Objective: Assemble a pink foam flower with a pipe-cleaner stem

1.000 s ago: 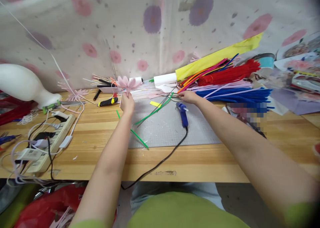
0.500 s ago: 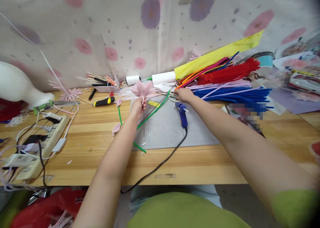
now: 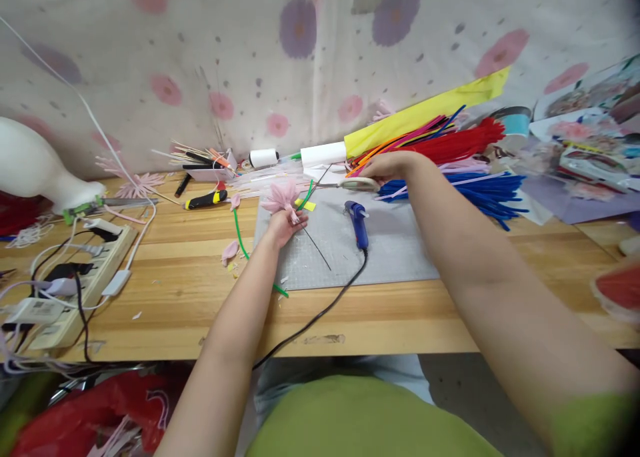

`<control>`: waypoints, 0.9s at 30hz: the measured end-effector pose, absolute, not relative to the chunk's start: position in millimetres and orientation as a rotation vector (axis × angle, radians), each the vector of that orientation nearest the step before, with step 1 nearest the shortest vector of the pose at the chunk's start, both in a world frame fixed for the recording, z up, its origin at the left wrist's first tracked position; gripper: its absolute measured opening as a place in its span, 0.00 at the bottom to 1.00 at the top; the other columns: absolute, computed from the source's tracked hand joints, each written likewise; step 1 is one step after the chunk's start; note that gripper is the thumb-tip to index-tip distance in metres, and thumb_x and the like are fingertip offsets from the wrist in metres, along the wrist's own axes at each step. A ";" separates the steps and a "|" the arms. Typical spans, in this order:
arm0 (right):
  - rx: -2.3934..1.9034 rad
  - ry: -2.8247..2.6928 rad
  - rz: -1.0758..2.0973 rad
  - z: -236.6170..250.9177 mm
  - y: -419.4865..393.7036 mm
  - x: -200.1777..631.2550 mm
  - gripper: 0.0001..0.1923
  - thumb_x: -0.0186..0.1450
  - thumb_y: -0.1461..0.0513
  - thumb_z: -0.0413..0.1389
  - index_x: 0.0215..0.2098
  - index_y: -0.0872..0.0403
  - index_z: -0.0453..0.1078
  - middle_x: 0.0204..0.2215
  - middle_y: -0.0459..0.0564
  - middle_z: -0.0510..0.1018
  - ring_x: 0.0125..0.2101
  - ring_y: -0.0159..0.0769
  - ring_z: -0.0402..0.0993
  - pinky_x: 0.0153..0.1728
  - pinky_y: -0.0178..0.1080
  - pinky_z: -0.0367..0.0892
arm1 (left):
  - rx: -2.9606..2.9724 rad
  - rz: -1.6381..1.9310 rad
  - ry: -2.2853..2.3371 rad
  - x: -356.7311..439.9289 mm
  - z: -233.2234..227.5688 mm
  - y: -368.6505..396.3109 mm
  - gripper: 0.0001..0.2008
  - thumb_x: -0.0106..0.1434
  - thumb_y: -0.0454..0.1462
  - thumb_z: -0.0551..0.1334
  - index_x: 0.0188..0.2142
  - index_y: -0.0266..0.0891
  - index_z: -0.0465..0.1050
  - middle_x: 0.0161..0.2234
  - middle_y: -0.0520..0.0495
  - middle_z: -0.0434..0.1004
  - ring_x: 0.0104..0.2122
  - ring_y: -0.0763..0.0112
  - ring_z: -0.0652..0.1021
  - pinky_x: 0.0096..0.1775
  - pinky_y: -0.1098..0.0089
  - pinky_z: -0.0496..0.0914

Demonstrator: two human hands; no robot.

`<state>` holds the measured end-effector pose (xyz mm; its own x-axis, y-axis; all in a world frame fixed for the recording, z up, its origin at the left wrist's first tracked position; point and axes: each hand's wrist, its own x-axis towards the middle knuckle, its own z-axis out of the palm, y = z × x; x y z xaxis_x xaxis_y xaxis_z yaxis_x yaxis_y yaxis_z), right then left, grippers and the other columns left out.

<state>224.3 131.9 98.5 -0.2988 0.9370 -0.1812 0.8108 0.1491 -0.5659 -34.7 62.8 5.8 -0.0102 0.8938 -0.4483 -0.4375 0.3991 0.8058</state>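
My left hand [image 3: 287,227] is closed around the base of a pink flower [image 3: 283,198] above the grey cutting mat [image 3: 320,270]. A thin dark wire [image 3: 316,247] slants down to the right from beneath that hand. My right hand [image 3: 384,167] grips a pair of scissors [image 3: 359,184] by the pale handles, with the blades toward the left; its fingers are partly hidden. Between the hands, a blue glue gun [image 3: 357,225] lies on the mat. A green pipe cleaner [image 3: 241,235] with pink petals by it lies left of my left forearm.
Blue pipe cleaners [image 3: 480,193] and red ones [image 3: 460,140] are heaped at the right. A yellow-and-black utility knife [image 3: 205,200] lies left of the mat. A power strip [image 3: 100,270] full of plugs and cables occupies the left. The glue gun's cord [image 3: 320,317] crosses the table's front edge.
My left hand has turned and moved slightly down with the flower, showing the wire below. My right hand has shifted right and up, and the scissors now show more clearly.
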 end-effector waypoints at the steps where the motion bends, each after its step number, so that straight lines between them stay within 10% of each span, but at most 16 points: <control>1: -1.718 -2.191 1.089 104.0 126.9 231.3 0.07 0.58 0.61 0.58 0.27 0.58 0.74 0.21 0.49 0.76 0.24 0.32 0.72 0.31 0.36 0.69 | 0.515 1.187 1.158 -34.9 3.4 65.5 0.08 0.62 0.31 0.52 0.26 0.36 0.64 0.21 0.50 0.70 0.25 0.76 0.75 0.37 0.70 0.70; 7: -1.633 -1.951 1.431 119.2 85.1 290.7 0.11 0.58 0.69 0.51 0.35 0.61 0.74 0.31 0.51 0.79 0.30 0.30 0.71 0.34 0.32 0.66 | 0.527 1.461 1.177 -47.7 -0.2 72.5 0.11 0.62 0.29 0.50 0.23 0.36 0.62 0.21 0.52 0.69 0.25 0.79 0.74 0.38 0.73 0.69; 17: -2.259 -1.986 0.387 31.7 12.1 283.5 0.11 0.54 0.61 0.55 0.34 0.56 0.74 0.33 0.53 0.79 0.34 0.41 0.73 0.32 0.37 0.63 | 0.502 1.505 0.988 -52.4 -3.0 29.7 0.05 0.62 0.35 0.57 0.30 0.37 0.68 0.22 0.54 0.69 0.20 0.82 0.71 0.29 0.77 0.68; 27: -2.308 -1.605 0.013 17.9 -20.8 329.0 0.18 0.59 0.66 0.48 0.47 0.54 0.67 0.44 0.59 0.77 0.47 0.46 0.70 0.40 0.42 0.64 | 0.526 1.440 0.947 -47.2 -5.5 8.2 0.06 0.62 0.34 0.56 0.31 0.37 0.71 0.23 0.53 0.72 0.21 0.81 0.71 0.27 0.77 0.70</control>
<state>329.0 -20.8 17.9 0.3657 0.9136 0.1777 0.9105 -0.3116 -0.2717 -47.2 8.2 -5.5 -0.1245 0.9664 -0.2247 -0.5892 0.1102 0.8004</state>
